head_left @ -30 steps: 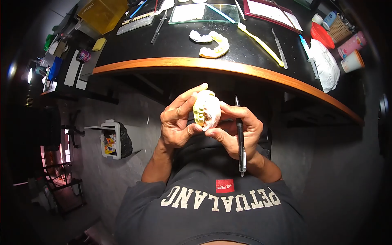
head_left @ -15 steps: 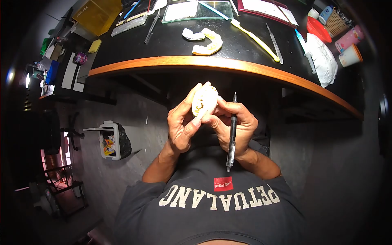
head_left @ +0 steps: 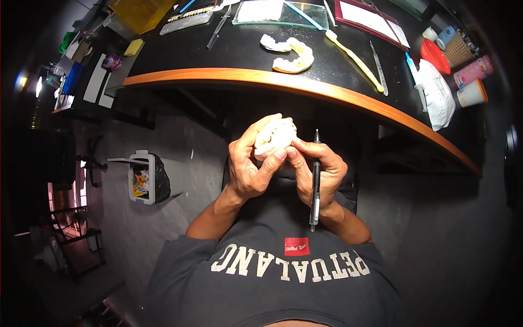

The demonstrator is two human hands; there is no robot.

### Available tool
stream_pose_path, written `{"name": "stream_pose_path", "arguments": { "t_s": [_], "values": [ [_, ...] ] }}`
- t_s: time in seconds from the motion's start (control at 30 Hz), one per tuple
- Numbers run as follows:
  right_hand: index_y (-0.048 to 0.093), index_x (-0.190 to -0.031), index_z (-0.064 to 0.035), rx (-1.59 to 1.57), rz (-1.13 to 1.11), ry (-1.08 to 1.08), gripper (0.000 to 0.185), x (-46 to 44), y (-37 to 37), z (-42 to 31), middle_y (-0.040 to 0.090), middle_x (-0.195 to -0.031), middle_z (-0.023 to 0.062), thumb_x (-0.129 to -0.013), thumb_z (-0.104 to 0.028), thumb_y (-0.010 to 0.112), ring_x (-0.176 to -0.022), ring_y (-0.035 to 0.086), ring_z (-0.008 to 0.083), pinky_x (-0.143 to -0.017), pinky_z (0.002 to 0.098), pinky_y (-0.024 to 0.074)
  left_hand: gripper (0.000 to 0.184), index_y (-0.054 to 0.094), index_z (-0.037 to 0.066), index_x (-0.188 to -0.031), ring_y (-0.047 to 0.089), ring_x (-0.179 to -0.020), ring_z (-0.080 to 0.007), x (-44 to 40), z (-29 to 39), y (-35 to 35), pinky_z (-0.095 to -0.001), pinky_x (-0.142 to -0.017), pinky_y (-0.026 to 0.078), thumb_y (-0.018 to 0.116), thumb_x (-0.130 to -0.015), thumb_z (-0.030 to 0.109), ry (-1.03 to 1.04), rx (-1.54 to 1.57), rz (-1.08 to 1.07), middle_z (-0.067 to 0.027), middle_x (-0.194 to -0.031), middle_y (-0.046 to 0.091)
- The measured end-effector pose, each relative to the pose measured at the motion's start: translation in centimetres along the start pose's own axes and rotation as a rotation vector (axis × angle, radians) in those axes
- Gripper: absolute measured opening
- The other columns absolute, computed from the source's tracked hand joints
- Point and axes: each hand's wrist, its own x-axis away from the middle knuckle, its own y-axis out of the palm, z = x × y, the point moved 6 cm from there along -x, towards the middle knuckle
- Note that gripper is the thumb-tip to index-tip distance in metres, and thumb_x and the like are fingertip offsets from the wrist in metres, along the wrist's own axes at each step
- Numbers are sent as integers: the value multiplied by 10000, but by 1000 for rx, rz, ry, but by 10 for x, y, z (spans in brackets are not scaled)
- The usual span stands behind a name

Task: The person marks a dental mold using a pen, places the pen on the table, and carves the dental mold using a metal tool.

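Over my lap, just below the table edge, I hold a whitish plaster dental cast (head_left: pixel 275 137) with its tooth row turned sideways. My left hand (head_left: pixel 246 166) wraps its fingers round the far side, with the thumb pressed on the near face. Thumb and fingertips of my right hand (head_left: pixel 325 171) pinch the cast's right edge. A black pen (head_left: pixel 315 188) rests in that same right hand, pointing away from me between the fingers. Beyond the edge, on the black table (head_left: pixel 234 57), lie a U-shaped plaster dental arch (head_left: pixel 305 56) and a smaller whitish curved piece (head_left: pixel 274 44).
Right of the arch lie a yellow toothbrush (head_left: pixel 354 59), a thin metal blade (head_left: pixel 378 65), a syringe (head_left: pixel 418 87) and a white bag (head_left: pixel 437 98). A glass slab (head_left: pixel 261 19) sits farther back. The table's wooden edge (head_left: pixel 239 75) runs before my hands. A bin (head_left: pixel 147 177) stands left.
The cast has turned, so more of its tooth face shows, and my fingers have shifted on it. The pen stands more upright. My view has moved slightly.
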Motion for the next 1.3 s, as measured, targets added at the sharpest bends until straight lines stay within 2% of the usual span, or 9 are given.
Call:
{"name": "stream_pose_path", "arguments": {
  "t_s": [0.07, 0.1, 0.23, 0.37, 0.47, 0.77, 0.97, 1.07, 1.3],
  "values": [
    [762, -1047, 22, 33, -28, -71, 181, -2, -4, -2, 772, -876, 127, -877, 22, 824, -762, 742, 152, -698, 263, 581, 594, 543, -119, -1391, 718, -1109, -257, -1, 5, -1, -351, -995, 552, 700, -932, 224, 19, -80, -53, -269, -1250, 713],
    [756, -1039, 17, 26, -37, -111, 213, -2, -6, -4, 770, -879, 136, -846, 31, 845, -777, 751, 173, -704, 271, 583, 594, 558, -123, -1371, 742, -1069, -270, -2, 7, -2, -359, -958, 575, 711, -915, 225, 83, -121, -54, -268, -1221, 726],
    [726, -1022, 17, -17, -69, -105, 218, 1, -11, -1, 769, -910, 144, -839, 53, 840, -819, 751, 176, -718, 268, 584, 599, 587, -120, -1341, 763, -1027, -320, -6, 18, -4, -376, -904, 601, 755, -871, 212, 315, -319, -133, -281, -1226, 717],
    [717, -1018, 16, -74, -61, -78, 218, 6, -12, 8, 769, -922, 147, -841, 67, 833, -827, 746, 164, -724, 263, 585, 580, 599, -118, -1314, 761, -1023, -338, -6, 24, -5, -383, -894, 603, 768, -860, 200, 396, -371, -152, -283, -1226, 709],
    [713, -1013, 18, -67, -62, -85, 211, 7, -12, 9, 768, -921, 150, -844, 68, 829, -823, 745, 166, -722, 264, 586, 567, 603, -116, -1307, 757, -1026, -339, -5, 23, -5, -390, -896, 603, 759, -861, 199, 400, -365, -140, -281, -1221, 710],
    [723, -1029, 16, -22, -73, -99, 215, 6, -10, 5, 767, -919, 148, -847, 61, 828, -803, 739, 160, -701, 259, 576, 695, 625, -101, -1303, 766, -986, -292, -3, 19, -6, -357, -859, 613, 894, -831, 332, 334, -360, -92, -241, -1172, 738],
    [741, -1018, 6, 44, -92, -58, 200, 3, -13, 10, 773, -923, 128, -847, 29, 841, -824, 742, 162, -734, 269, 576, 664, 677, -73, -1273, 765, -946, -278, -8, 19, -11, -346, -832, 616, 943, -763, 260, 306, -394, -98, -226, -1153, 748],
    [743, -1008, 3, 53, -115, 43, 191, 2, -14, 17, 778, -930, 118, -848, 13, 846, -828, 742, 159, -762, 276, 576, 567, 722, -52, -1148, 746, -810, -283, -12, 21, -12, -342, -726, 606, 954, -716, 233, 397, -395, -41, -213, -1058, 757],
    [745, -1019, 6, 53, -145, 107, 190, 3, -14, 23, 778, -932, 110, -856, 0, 843, -854, 748, 158, -774, 268, 578, 559, 728, -31, -1144, 748, -864, -303, -12, 22, -14, -354, -759, 609, 957, -713, 241, 360, -436, -46, -200, -1078, 758]
  ]
}}
